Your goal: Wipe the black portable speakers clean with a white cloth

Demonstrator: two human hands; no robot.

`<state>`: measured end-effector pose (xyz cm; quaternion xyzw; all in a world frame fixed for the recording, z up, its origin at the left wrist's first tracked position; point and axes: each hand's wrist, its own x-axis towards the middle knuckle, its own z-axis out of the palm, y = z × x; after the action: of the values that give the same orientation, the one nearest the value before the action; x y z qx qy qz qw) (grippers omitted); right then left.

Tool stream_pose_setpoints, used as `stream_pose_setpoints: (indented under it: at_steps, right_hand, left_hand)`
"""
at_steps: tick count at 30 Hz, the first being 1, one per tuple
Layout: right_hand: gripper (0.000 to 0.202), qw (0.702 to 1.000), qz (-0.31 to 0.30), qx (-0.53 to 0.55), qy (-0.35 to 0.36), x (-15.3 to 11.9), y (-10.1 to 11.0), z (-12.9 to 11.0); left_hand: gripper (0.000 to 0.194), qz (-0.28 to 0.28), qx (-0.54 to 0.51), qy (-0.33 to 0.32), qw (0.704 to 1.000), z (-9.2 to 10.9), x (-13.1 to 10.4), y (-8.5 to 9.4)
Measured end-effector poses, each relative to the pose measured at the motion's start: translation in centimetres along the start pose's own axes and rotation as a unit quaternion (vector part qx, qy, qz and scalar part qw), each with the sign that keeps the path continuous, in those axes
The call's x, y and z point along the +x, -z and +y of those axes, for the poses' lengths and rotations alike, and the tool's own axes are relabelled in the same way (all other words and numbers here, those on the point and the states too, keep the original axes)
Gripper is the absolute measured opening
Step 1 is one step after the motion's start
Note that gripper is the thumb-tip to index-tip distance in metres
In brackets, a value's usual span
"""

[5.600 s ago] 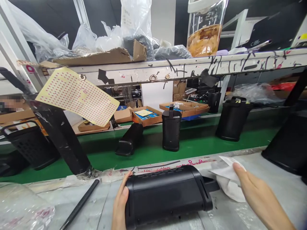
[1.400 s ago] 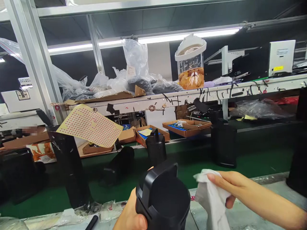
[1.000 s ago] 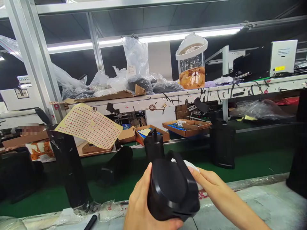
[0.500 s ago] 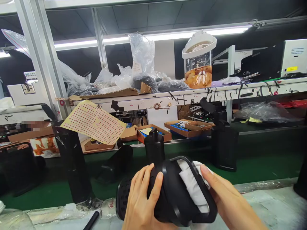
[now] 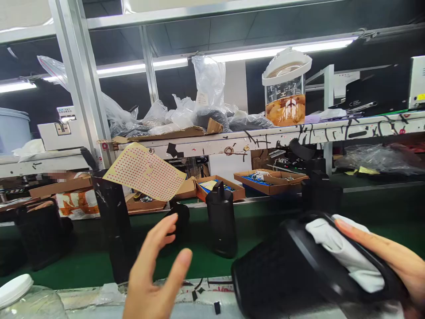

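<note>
My left hand (image 5: 156, 270) is raised off everything, fingers apart and empty, in front of the green conveyor belt. My right hand (image 5: 395, 261) grips the handle end of a black speaker-like housing (image 5: 275, 274), tilted on its side at the lower right. A crumpled white cloth (image 5: 345, 252) is bunched in the handle opening, under my right fingers. Beyond my left hand, a similar black housing (image 5: 221, 221) stands upright on the green belt (image 5: 262, 221). Another dark piece (image 5: 179, 221) lies on the belt, partly behind my left fingers.
A yellow sheet of red dots (image 5: 146, 173) hangs from a black post (image 5: 114, 226). Cardboard trays (image 5: 272, 181) stand behind the belt. A lidded jug (image 5: 285, 97) and plastic bags (image 5: 209, 93) rest on the shelf. A clear jar (image 5: 29, 301) stands lower left, small black scraps (image 5: 217, 307) near the front.
My left hand has let go of the black housing and moved left, opening. With my right hand, the housing and cloth have shifted right. The view has turned slightly left.
</note>
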<state>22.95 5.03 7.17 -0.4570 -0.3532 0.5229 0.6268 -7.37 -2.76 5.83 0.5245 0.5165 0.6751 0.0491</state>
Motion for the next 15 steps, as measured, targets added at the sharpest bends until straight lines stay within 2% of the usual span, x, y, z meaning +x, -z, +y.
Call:
stream_pose_setpoints:
  at_steps: [3,5,6,7,9,11,13,15]
  right_hand:
    - [0.034,0.998,0.043,0.032,0.031,2.3,-1.0,2.0]
    - [0.039,0.990,0.034,-0.057,0.128,4.1,-1.9,5.2]
    - [0.042,0.974,0.012,-0.129,0.187,5.1,-2.3,7.2]
    - [0.040,0.944,-0.014,-0.229,0.235,6.1,-2.5,9.3]
    - [0.034,0.846,-0.133,-0.393,0.335,7.9,-2.7,12.9]
    - [0.025,0.786,-0.223,-0.444,0.368,9.4,-2.6,15.2]
    - [0.014,0.770,-0.272,-0.446,0.367,10.4,-2.6,15.9]
    - [0.016,0.770,-0.283,-0.445,0.360,11.0,-2.7,15.5]
  left_hand:
    - [0.033,0.079,-0.026,0.031,0.996,0.8,0.8,1.9]
    - [0.033,0.100,-0.027,0.025,0.994,1.0,0.9,2.3]
    - [0.032,0.099,-0.026,0.022,0.994,1.1,0.9,2.3]
    - [0.031,0.092,-0.026,0.021,0.995,1.0,0.9,2.3]
    - [0.029,0.055,-0.026,0.023,0.998,0.7,0.9,2.1]
    - [0.026,0.010,-0.022,0.025,0.999,0.3,1.1,1.9]
    - [0.024,-0.022,-0.013,0.028,0.999,-0.2,1.2,1.9]
    - [0.025,-0.044,-0.001,0.038,0.998,-0.4,1.4,1.8]
